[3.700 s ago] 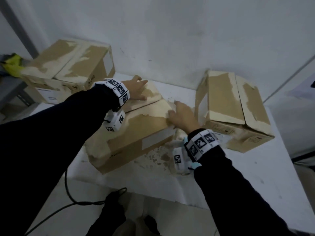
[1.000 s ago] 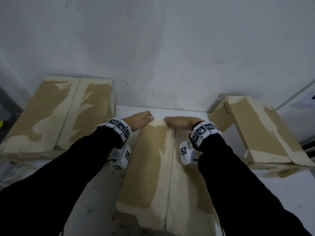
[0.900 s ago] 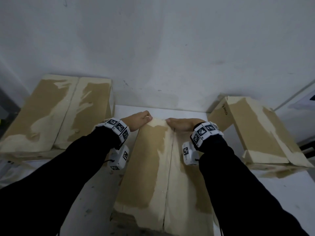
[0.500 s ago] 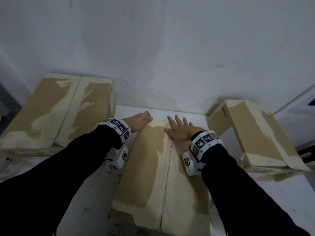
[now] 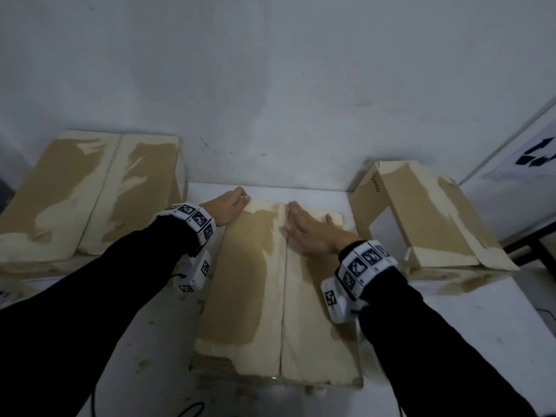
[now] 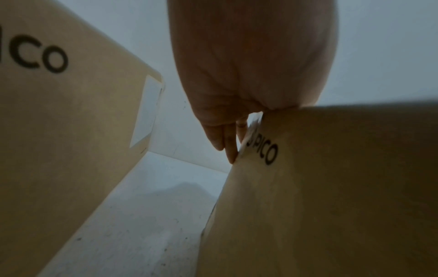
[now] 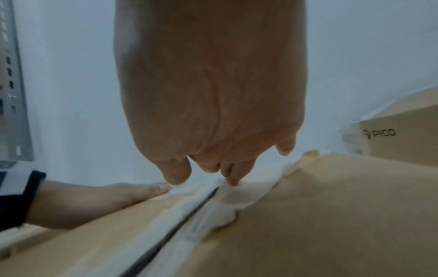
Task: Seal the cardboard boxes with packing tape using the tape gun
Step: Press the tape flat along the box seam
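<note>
Now that my right hand (image 5: 313,236) has uncurled flat at 12 o'clock, left hand (image 5: 228,209) seemingly still hooking the corner, box (image 5: 246,296) looks tape-ready.

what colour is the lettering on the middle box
Black PICO lettering on tan cardboard box; left wrist view.

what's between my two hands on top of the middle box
Only the left flap end and open centre seam of the middle box lie between the left hand and right hand, shown in the head and right wrist views.
</note>
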